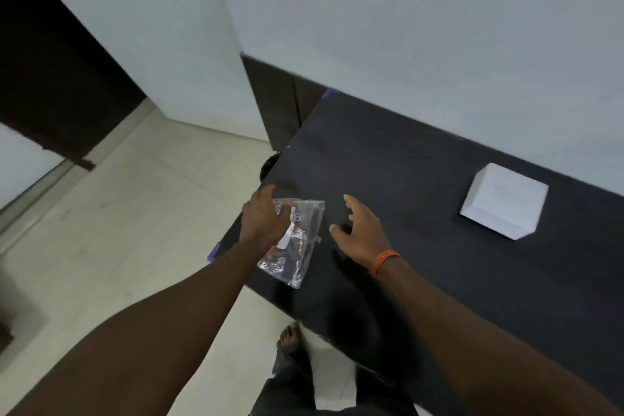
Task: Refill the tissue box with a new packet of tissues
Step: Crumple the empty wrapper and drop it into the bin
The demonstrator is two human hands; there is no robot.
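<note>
A clear, crinkled plastic wrapper (297, 246) lies flat near the left edge of the black table (422, 162); it looks empty. My left hand (261, 218) rests on the wrapper's upper left part, fingers over the plastic. My right hand (359, 230) hovers just right of the wrapper, fingers spread, holding nothing; an orange band is on its wrist. A white tissue box (503, 201) stands on the table far to the right, well apart from both hands. No opening shows on the box from this angle.
The table runs along a pale wall. Its left edge drops to a light tiled floor (141, 219). A dark cabinet (280, 101) stands behind the table's left corner. My foot (290, 338) shows below the table's near edge.
</note>
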